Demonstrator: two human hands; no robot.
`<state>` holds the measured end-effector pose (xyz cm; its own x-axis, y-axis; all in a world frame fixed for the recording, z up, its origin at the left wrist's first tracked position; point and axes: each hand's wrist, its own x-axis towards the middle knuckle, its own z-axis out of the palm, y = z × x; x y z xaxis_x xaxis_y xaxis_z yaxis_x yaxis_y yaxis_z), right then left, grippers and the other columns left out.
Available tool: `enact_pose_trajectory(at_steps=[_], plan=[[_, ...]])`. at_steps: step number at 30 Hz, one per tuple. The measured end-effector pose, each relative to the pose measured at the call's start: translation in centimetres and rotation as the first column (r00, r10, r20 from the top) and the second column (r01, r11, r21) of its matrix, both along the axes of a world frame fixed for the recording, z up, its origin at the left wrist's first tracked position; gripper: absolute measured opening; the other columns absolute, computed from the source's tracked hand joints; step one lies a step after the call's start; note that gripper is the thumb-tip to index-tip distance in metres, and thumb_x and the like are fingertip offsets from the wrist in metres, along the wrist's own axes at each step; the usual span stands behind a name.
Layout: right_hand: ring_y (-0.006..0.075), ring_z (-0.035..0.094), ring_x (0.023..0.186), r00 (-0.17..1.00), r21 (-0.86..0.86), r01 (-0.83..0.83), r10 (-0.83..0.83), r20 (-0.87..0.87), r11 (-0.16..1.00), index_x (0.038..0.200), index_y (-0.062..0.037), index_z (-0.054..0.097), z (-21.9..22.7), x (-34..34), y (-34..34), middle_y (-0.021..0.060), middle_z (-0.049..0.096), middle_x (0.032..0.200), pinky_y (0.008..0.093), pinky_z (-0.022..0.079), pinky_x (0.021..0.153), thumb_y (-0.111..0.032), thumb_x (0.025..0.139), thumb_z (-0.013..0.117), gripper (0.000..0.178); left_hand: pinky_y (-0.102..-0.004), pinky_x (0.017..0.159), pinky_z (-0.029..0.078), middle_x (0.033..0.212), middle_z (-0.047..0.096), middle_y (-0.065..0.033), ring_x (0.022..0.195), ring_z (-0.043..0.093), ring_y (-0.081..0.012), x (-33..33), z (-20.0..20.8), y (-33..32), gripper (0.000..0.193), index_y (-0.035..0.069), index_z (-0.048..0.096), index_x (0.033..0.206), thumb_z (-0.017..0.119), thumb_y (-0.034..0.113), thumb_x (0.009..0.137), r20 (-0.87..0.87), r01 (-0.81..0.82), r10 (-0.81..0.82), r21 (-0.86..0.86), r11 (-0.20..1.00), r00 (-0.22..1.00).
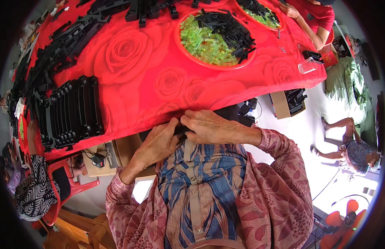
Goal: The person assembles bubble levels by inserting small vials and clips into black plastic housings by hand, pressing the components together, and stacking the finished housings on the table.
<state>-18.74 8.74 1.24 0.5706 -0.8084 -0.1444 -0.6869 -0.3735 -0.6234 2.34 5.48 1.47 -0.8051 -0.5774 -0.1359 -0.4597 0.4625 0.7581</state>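
Near the centre of the frame, just off the table's front edge, the left hand [157, 141] and the right hand [207, 126] meet with curled fingers. Both are closed on a small black part [181, 130], probably plastic; the fingers hide most of it, so its shape cannot be told.

Above them spreads a red rose-print tablecloth [155, 89]. At the upper centre, a round orange-red tray [220, 68] holds translucent yellow-green tube pieces [202, 45] beside a heap of black clips [232, 31]. At the left of the frame, curved black strips [72, 110] lie side by side in a row, with more black strips piled above them. A clear cup [307, 65] lies at the table's right corner, and a cardboard box [281, 106] of black pieces sits below the table edge, right of centre. At upper right, a co-worker's arm [306, 31] rests at the table.
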Motion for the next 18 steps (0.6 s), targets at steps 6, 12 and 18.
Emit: enact_pose_trajectory(at_steps=[6,12,18], plan=[[0.0399,0.059,0.086,0.998,0.007,-0.065,0.065,-0.002,0.998,0.095,0.0056,0.053,0.6,-0.6,-0.6,0.0224,0.056,0.095,0.0492,0.047,0.075,-0.018,0.083,0.061,0.028,-0.0522,0.069,0.042,0.084,0.058,-0.0283,0.084,0.056,-0.0492,0.0,0.3,-0.6,0.03,-0.006,0.043,0.11,0.056,-0.001,0.083,0.028,0.051,-0.053,0.064,0.997,0.998],[0.0386,0.06,0.095,0.991,0.145,-0.093,0.078,0.109,0.985,0.092,0.0046,0.056,-0.3,-0.9,-1.3,0.0204,0.06,0.095,0.0485,0.048,0.08,-0.019,0.084,0.062,0.025,-0.0494,0.073,0.045,0.091,0.059,-0.0292,0.091,0.057,-0.0498,-0.2,0.1,-0.8,0.027,-0.005,0.046,0.11,0.055,-0.001,0.084,-0.095,0.068,-0.052,0.174,0.982,0.994],[0.0429,0.062,0.09,0.999,0.096,-0.027,0.023,0.045,0.995,0.093,0.0101,0.056,-0.3,-0.4,-0.6,0.0272,0.06,0.095,0.0503,0.05,0.076,-0.017,0.081,0.06,0.03,-0.0515,0.075,0.045,0.09,0.059,-0.0315,0.092,0.057,-0.0512,-0.4,0.1,0.1,0.026,-0.006,0.048,0.109,0.052,-0.001,0.083,0.073,-0.018,0.01,0.111,0.994,0.997]])
